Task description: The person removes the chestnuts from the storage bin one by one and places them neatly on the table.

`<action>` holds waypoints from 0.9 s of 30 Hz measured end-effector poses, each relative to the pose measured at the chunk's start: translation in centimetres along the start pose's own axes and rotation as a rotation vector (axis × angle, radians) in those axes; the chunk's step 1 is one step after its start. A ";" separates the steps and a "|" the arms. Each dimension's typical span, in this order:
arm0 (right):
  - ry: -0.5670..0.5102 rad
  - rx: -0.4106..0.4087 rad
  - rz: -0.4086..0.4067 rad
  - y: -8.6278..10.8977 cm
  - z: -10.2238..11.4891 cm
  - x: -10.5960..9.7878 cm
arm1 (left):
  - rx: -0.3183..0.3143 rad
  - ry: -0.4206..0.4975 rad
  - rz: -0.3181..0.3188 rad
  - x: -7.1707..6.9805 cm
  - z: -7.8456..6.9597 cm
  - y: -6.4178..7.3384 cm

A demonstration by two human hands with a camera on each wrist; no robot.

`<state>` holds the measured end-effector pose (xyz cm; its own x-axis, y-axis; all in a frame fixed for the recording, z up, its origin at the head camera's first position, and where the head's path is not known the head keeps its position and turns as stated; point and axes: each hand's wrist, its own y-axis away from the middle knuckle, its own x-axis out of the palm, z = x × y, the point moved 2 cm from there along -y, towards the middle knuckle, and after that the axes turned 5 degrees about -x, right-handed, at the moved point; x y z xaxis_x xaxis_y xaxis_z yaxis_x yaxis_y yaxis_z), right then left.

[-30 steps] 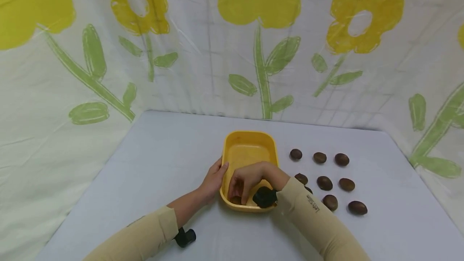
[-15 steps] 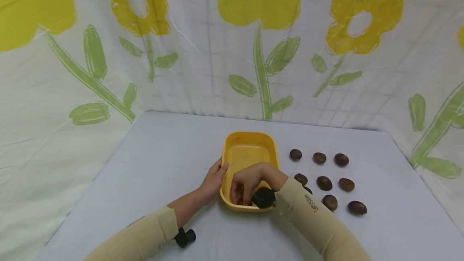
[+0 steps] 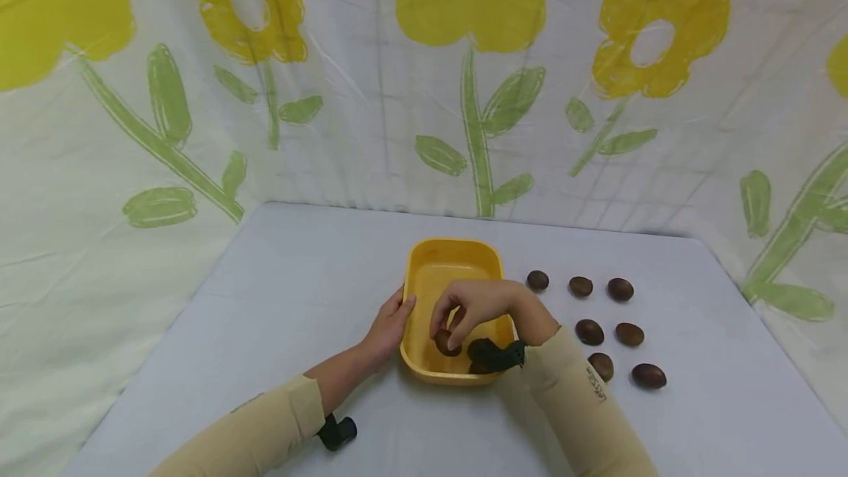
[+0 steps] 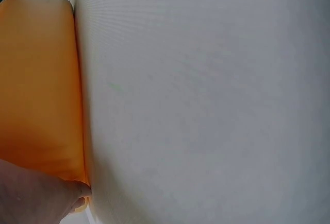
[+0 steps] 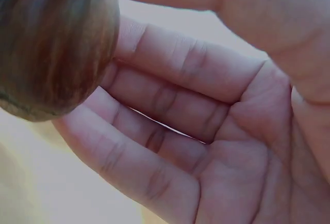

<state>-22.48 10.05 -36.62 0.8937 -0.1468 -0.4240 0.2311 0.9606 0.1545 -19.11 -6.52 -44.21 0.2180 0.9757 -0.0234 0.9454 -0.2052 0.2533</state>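
In the head view a yellow tray (image 3: 447, 378) stands on the table's middle. My left hand (image 3: 389, 324) grips its left side, thumb at the rim; the left wrist view has the same hand (image 4: 38, 195) against the tray's outer wall (image 4: 41, 80). Over the front part of the tray, within its walls, my right hand (image 3: 486, 302) pinches a brown chestnut (image 3: 446, 346) between thumb and fingers. The right wrist view shows this glossy chestnut (image 5: 54, 49) up close at the fingertips, with the palm bare behind it.
Several more chestnuts lie in loose rows right of the tray, among them a back one (image 3: 538, 280) and a front one (image 3: 648, 376). A black wrist device (image 3: 338, 433) sits by the left sleeve. A flowered cloth (image 3: 351, 131) hangs behind the table.
My right hand has risen from the tray's front left corner and shifted slightly back and right, with the chestnut now showing in its fingers. My left hand stays on the tray.
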 end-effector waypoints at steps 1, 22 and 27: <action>-0.001 -0.012 -0.016 0.4 0.2 -0.2 | -0.008 -0.001 -0.005 0.0 0.0 0.0; -0.066 -0.307 -0.487 9.7 -0.2 0.9 | -0.044 -0.021 -0.027 0.1 -0.1 0.0; -0.055 -0.261 -0.585 12.6 -1.2 2.9 | -0.031 -0.008 -0.028 0.2 0.0 0.0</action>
<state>-17.42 22.04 -37.00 0.6683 -0.6690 -0.3254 0.5913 0.7431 -0.3133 -19.10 -6.35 -44.18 0.1934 0.9804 -0.0387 0.9431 -0.1749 0.2827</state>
